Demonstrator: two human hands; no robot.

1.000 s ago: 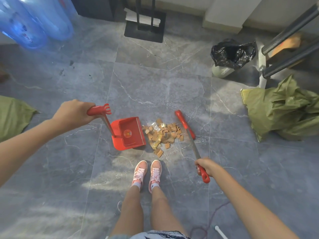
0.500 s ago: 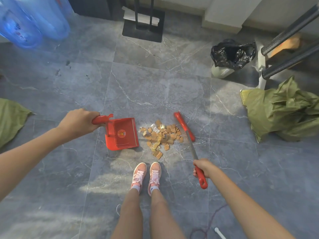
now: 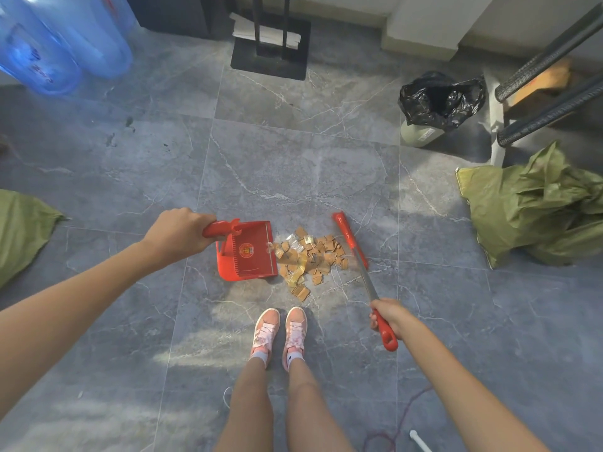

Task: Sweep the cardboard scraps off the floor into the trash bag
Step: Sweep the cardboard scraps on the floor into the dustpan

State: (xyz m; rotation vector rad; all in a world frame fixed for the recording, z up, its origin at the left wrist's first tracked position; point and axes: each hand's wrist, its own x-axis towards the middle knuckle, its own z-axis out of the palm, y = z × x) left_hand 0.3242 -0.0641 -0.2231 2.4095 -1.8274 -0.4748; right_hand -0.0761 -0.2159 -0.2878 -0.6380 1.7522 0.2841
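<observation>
The left hand (image 3: 177, 234) grips the red plastic dustpan (image 3: 249, 252), its lip touching the pile of brown cardboard scraps (image 3: 308, 257) on the grey tiled floor (image 3: 293, 164). The right hand (image 3: 386, 316) holds the red-handled broom (image 3: 350, 239), its head just beyond the pile. A hard stroke could scatter scraps past the pan's open ends; the black trash bag (image 3: 440, 99) stands well apart, so a tilted pan may spill on the way.

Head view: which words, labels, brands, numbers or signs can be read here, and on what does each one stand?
No text can be read with certainty.
Dustpan: a round yellow emblem, too small to read.
Jug: red print, too blurred to read.
Bin: a pale label, too small to read.
</observation>
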